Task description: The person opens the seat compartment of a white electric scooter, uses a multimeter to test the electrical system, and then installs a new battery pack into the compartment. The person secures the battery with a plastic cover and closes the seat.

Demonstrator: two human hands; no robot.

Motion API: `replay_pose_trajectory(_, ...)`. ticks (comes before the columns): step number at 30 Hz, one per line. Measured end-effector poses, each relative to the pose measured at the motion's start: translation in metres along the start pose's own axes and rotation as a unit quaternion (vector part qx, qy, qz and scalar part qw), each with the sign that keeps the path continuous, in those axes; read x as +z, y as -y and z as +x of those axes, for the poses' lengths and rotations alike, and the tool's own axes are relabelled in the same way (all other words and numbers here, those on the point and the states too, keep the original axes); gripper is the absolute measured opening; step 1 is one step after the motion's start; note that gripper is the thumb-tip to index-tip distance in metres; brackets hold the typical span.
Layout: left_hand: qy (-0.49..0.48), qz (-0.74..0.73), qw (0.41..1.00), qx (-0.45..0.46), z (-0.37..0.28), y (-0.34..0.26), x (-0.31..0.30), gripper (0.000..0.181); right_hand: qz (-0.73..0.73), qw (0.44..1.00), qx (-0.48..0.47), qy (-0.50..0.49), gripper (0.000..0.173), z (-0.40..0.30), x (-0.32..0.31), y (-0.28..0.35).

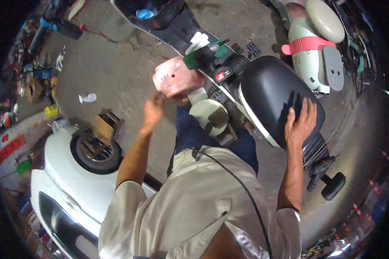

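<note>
My right hand (300, 123) rests with spread fingers on the black scooter seat (272, 87). My left hand (154, 108) hangs over the floor just below a pink plastic bucket-like container (178, 77); its fingertips are blurred, and I cannot tell whether they touch it. Between the seat and the dark scooter floorboard (178, 27) lies a black and green cordless power tool (202, 56), beside a battery pack (223, 75) with a red label. A white rag or plastic piece (199, 40) lies by the tool. A pale round lid or disc (210, 116) is near my knees.
On the left stands a white vehicle body (74, 152), with a small wooden stool (103, 128) by its wheel. A clear spray bottle (88, 98) lies on the floor. At upper right are white body parts with a pink band (311, 45); a drill (321, 168) is at lower right.
</note>
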State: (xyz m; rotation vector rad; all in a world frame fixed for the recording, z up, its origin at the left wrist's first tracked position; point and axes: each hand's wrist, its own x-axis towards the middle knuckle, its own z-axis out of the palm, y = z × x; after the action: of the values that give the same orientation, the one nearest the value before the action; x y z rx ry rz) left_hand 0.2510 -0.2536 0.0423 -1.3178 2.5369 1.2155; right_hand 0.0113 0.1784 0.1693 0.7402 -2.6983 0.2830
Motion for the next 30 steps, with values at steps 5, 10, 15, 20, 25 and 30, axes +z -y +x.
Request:
replay_pose_trajectory(5,-0.128,-0.289,0.945,-0.084,0.006,0.016,-0.045,0.030,0.136,0.989,-0.043,0.037,0.044,0.066,0.026,0.064)
replay_pose_trajectory(10,0.051,-0.278,0.942,-0.184,-0.019,0.100,-0.015,0.034,0.208,0.971,-0.018,0.121,0.025,0.042,0.011,0.118)
replay_pose_trajectory(15,0.197,-0.255,0.938,-0.130,-0.012,0.060,0.033,0.037,0.184,0.913,0.187,0.312,0.017,-0.128,-0.018,0.111)
replay_pose_trajectory(20,0.290,-0.321,0.893,-0.124,-0.023,0.022,0.058,0.028,0.077,0.799,0.341,0.489,0.026,-0.293,-0.043,0.057)
replay_pose_trajectory(25,0.276,-0.129,0.950,-0.063,-0.048,0.088,0.065,0.025,0.107,0.796,0.425,0.417,0.022,-0.461,-0.003,-0.026)
replay_pose_trajectory(30,0.240,-0.057,0.962,-0.119,-0.167,0.146,-0.010,0.022,0.113,0.799,0.508,0.302,0.026,-0.425,-0.011,-0.072)
